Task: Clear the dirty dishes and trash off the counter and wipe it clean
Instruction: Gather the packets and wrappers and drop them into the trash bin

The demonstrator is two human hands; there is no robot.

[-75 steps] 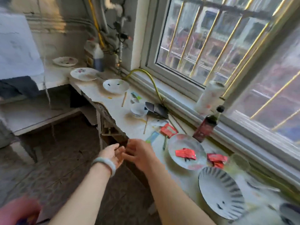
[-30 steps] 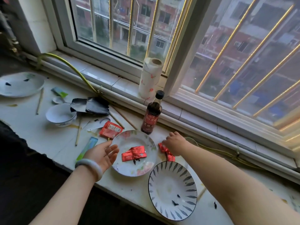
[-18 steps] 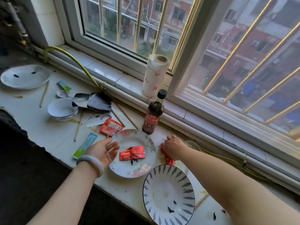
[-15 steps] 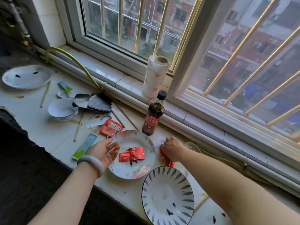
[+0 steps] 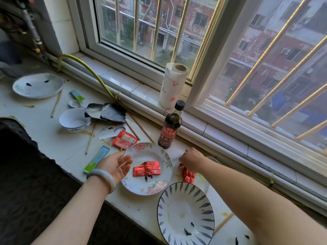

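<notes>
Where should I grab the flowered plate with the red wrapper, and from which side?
Pinch the left rim of the flowered plate, thumb on top, from the left beside the open left hand. The soy sauce bottle crowds its far edge, the striped bowl its near right. Keep it level for the red wrapper.

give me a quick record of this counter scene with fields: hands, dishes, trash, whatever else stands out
left hand: open, palm up, at the left rim of the floral plate
right hand: fingers curled down by a red wrapper; grip unclear
floral plate: holds a red foil wrapper and dark crumbs
striped plate: at the near edge, dark bits inside
sauce bottle: upright, capped, behind the floral plate
paper towel roll: upright on the sill
counter: stained, strewn with chopsticks and packets
</notes>
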